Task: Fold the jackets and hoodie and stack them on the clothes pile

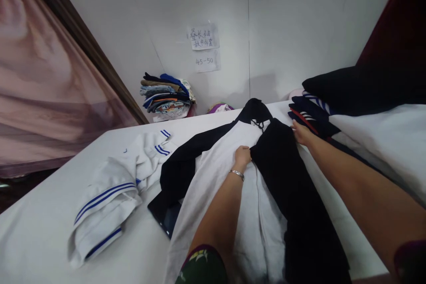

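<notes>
A hooded jacket (pixel 219 191) with a pale body, black sleeves and a black hood lies spread on the white table, its hood toward the wall. My left hand (pixel 242 156), with a silver bracelet at the wrist, is closed on the front of the jacket beside the black sleeve (pixel 282 173). At the outer shoulder edge of that sleeve, my right hand (pixel 300 133) is closed on the cloth; its fingertips are partly hidden. The other black sleeve (pixel 186 155) stretches out to the left. A dark flat object (pixel 164 215) shows partly from under the jacket.
A crumpled white garment with blue stripes (pixel 106 195) lies on the left of the table (pixel 43 230). Piled clothes (pixel 379 128) stand on the right. Behind the table edge is a stack of folded clothes (pixel 168 95). Paper notes (pixel 204 37) hang on the wall; a pink curtain (pixel 56 75) hangs left.
</notes>
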### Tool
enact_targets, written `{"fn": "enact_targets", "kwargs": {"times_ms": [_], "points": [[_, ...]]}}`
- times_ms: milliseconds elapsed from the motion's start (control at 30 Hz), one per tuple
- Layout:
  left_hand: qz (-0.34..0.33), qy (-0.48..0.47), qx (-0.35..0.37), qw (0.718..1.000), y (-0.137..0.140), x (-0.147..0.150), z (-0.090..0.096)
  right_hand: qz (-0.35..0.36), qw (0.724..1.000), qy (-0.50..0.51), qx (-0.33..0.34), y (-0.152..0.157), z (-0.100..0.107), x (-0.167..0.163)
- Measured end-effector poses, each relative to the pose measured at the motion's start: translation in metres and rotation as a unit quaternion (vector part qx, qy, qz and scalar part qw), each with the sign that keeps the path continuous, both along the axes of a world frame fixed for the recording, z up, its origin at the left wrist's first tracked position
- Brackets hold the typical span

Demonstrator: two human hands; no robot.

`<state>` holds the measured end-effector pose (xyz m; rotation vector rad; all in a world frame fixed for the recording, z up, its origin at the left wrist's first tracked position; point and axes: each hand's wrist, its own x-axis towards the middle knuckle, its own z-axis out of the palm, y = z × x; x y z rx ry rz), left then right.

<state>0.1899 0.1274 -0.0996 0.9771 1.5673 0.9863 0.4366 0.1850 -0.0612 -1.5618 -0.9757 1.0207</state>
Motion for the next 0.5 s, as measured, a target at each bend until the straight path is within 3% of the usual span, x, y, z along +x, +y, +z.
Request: {"fn": "enact_targets", "kwargs": {"times_ms": [267, 500], "points": [[0.006, -0.043, -0.022, 0.999, 0.001, -0.006, -0.001, 0.003, 0.995, 0.093, -0.044, 0.022, -0.002, -0.016], [-0.017, -0.015, -0.027, 0.999, 0.000, -0.007, 0.002, 0.014, 0.990, 0.121, -0.069, -0.022, -0.012, -0.010]]}}
